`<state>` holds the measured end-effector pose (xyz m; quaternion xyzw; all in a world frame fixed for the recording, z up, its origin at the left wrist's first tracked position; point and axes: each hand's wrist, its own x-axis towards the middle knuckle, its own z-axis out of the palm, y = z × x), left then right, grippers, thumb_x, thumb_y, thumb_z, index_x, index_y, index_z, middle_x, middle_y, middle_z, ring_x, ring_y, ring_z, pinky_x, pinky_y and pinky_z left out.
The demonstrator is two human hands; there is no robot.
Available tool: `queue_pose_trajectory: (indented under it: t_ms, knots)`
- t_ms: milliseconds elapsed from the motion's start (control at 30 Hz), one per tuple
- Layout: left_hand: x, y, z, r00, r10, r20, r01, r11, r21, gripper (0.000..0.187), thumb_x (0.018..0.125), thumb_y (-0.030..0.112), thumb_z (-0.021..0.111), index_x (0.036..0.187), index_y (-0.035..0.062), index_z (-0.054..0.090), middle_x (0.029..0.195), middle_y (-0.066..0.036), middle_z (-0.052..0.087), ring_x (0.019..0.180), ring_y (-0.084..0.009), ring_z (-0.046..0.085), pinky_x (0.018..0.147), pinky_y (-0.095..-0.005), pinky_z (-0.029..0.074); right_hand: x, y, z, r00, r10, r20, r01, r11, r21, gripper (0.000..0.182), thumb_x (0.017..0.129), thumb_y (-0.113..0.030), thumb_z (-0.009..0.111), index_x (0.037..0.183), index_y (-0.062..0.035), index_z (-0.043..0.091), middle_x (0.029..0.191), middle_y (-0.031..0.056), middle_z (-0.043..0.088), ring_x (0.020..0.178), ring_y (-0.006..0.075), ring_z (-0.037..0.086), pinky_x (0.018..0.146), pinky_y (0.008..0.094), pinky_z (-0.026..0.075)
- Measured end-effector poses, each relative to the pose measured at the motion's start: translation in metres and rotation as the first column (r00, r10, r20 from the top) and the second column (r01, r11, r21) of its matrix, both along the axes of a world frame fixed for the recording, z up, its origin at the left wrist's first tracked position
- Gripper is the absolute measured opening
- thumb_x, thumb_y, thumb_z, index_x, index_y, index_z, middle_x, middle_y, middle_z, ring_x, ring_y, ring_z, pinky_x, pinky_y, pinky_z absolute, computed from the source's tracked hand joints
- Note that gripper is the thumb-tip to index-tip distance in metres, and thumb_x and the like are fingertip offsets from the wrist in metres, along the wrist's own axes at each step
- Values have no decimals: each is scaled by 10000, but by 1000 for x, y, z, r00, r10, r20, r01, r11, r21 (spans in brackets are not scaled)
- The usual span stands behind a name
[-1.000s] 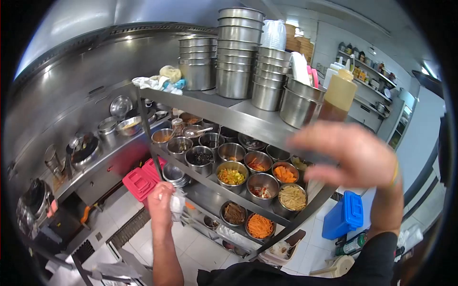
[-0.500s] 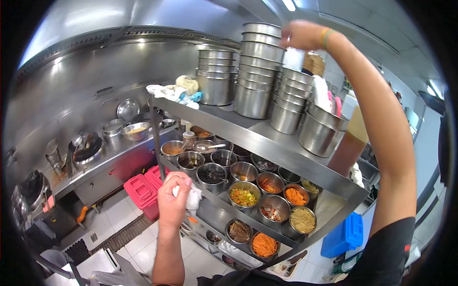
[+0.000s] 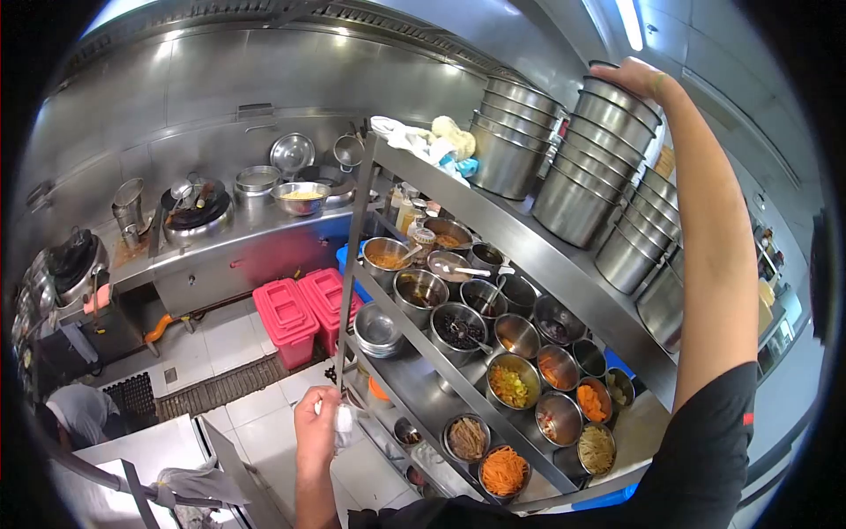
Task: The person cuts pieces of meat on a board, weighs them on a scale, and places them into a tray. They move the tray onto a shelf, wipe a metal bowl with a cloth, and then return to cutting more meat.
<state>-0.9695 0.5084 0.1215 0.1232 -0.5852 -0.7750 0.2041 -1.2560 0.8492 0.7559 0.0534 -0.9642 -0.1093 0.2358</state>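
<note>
My left hand (image 3: 315,430) is closed around a bunched white cloth (image 3: 343,427), low in front of the rack. Raised high on the right, my right hand (image 3: 627,76) grips the rim of the top metal pot (image 3: 614,97) in a tall nested stack; some fingers are hidden behind the rim. That stack stands on the rack's top shelf (image 3: 515,214). Another stack of metal pots (image 3: 508,145) is to its left, and a lower one (image 3: 636,242) to its right. White rags (image 3: 407,137) lie at the shelf's left end.
Below the shelf are several metal pots of food, including shredded carrot (image 3: 505,471) and chopped peppers (image 3: 508,386). Steel bowls (image 3: 379,328) sit at the rack's left. Pink lidded bins (image 3: 286,317) stand on the floor by the stove counter (image 3: 207,273). A person (image 3: 81,413) is at lower left.
My view has swung left and come closer to the rack. My right hand has come to rest on the tall stack's top rim. My left hand keeps the cloth and appears lower.
</note>
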Motion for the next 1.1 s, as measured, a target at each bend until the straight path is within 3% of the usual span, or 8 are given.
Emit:
queue_pose_trajectory:
  t_ms: [33, 133, 200, 400, 533, 967, 1067, 1100]
  knots:
    - [-1, -4, -10, 1000, 8, -15, -9, 1000, -13, 208, 1010, 184, 656, 865, 35, 647, 871, -8, 629, 778, -81, 544, 722, -266, 459, -9, -5, 3, 997, -36, -62, 42, 994, 100, 875, 849, -767, 625, 1220, 21, 706, 1172, 196, 726, 1085, 355, 683, 995, 446, 492]
    - [-4, -8, -9, 1000, -19, 0, 19, 1000, -19, 207, 1010, 181, 657, 858, 41, 642, 867, -4, 628, 781, -82, 542, 729, -266, 460, -18, -34, -8, 897, 219, -384, -105, 950, 295, 776, 887, -705, 624, 1184, 8, 708, 1132, 207, 737, 1096, 361, 686, 1004, 452, 499]
    - [-10, -7, 3, 999, -44, -7, 44, 998, -36, 202, 1007, 170, 659, 853, 40, 640, 877, -9, 630, 800, -88, 546, 747, -268, 460, -32, -69, -26, 800, 458, -388, -448, 886, 120, 667, 909, -647, 626, 1099, -10, 678, 1054, 191, 728, 997, 328, 694, 885, 461, 520]
    - [-12, 5, -1, 988, -115, -99, 101, 986, -135, 187, 992, 134, 669, 853, 13, 640, 945, -49, 634, 882, -126, 569, 806, -285, 457, -100, -116, -105, 947, 321, 19, -321, 943, 82, 811, 881, -674, 635, 1280, 32, 670, 1273, 245, 685, 1195, 384, 653, 1050, 457, 491]
    - [4, 3, -17, 996, -87, -26, 84, 994, -75, 187, 998, 142, 665, 861, 16, 643, 933, -39, 633, 869, -119, 570, 789, -284, 462, -109, -117, -112, 966, 252, 54, -256, 963, 86, 899, 807, -729, 679, 1246, 55, 692, 1292, 231, 686, 1208, 367, 653, 1055, 446, 489]
    - [9, -1, -28, 995, -94, 37, 95, 995, -26, 194, 1003, 145, 662, 851, 27, 637, 909, -8, 630, 821, -92, 553, 752, -273, 468, -88, -97, -96, 929, 300, 216, -259, 945, -201, 714, 921, -653, 633, 1347, -82, 678, 1353, 156, 659, 1218, 285, 616, 1090, 475, 431]
    - [10, -3, -36, 994, -86, 68, 88, 996, -22, 186, 1001, 141, 665, 857, 25, 648, 899, -10, 637, 817, -90, 559, 744, -274, 469, -103, -85, -100, 906, 419, 55, -398, 889, -225, 602, 868, -641, 719, 909, -41, 740, 829, 54, 628, 815, 188, 560, 792, 383, 471]
    - [12, -4, -39, 993, -84, 88, 86, 996, -15, 183, 1000, 140, 665, 859, 25, 652, 892, -11, 640, 814, -90, 561, 740, -274, 470, -110, -82, -97, 897, 436, 76, -415, 887, -202, 590, 864, -639, 725, 870, -49, 719, 785, 32, 582, 777, 174, 525, 751, 370, 446]
